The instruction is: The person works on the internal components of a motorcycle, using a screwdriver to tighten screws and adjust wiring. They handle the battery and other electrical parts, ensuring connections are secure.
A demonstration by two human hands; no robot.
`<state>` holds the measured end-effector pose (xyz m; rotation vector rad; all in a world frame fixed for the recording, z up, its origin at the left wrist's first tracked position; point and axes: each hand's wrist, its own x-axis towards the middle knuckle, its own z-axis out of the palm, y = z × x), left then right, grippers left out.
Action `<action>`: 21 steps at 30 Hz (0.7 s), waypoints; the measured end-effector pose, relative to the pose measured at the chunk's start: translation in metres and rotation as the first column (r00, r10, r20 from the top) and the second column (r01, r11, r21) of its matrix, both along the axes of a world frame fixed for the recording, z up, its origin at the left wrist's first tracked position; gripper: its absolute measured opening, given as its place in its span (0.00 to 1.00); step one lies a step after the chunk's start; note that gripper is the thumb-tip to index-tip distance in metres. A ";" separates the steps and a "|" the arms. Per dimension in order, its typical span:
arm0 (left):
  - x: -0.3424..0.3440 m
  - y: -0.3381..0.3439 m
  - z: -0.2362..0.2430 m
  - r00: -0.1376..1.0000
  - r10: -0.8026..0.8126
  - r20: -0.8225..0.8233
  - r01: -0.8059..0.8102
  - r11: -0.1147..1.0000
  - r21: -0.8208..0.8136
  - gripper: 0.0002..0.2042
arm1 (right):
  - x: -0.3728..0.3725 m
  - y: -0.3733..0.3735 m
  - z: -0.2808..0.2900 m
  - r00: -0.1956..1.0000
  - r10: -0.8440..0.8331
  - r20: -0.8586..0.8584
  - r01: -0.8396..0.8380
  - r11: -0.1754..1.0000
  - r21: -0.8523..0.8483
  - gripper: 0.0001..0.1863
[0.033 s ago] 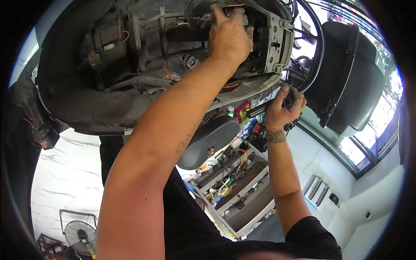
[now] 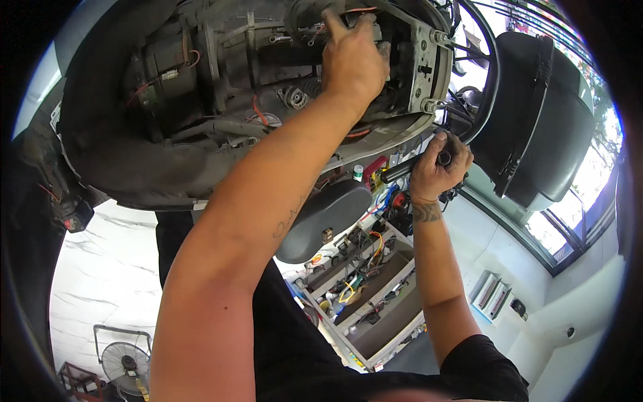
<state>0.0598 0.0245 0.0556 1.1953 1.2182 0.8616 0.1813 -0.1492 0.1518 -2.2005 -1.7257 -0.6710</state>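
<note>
My left hand reaches into the uncovered bay of a scooter body. Its fingers are spread and point away from me, against or beside a greyish part near the metal end bracket; the fingertips are partly hidden, and I cannot tell whether they grip it. Lower and to the right, just outside the body's edge, my right hand is closed round a black-handled tool. The handle sticks out to the left, and a dark round end shows within the fist. Loose wires and a ring-shaped metal part lie open in the bay.
A black curved rack bar and a black top box stand to the right. Below are a dark seat pad and a compartmented tray of tools and cables. A fan stands lower left.
The view has shifted very slightly against the scooter body. Both hands keep their places, and the right still grips the black-handled tool.
</note>
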 end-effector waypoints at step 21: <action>-0.028 0.043 0.019 0.965 -0.262 -0.030 0.262 0.965 0.003 0.25 | 0.030 0.041 0.036 0.966 0.221 0.135 -0.190 0.959 -0.211 0.10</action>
